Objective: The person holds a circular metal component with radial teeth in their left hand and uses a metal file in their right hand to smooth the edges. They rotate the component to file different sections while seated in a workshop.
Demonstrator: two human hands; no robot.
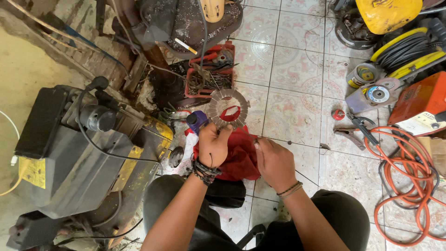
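Toothed metal ring (227,108) — held over red cloth (239,158).

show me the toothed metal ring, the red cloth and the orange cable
toothed metal ring (214,108), head view, left side of its flat band
red cloth (241,160), head view, middle of the bunched fabric
orange cable (420,204), head view, coil's lower loops

1 slotted metal disc (227,107), 1 red cloth (239,160), 2 hands, 1 orange cord (409,176), 1 red tray (211,69)
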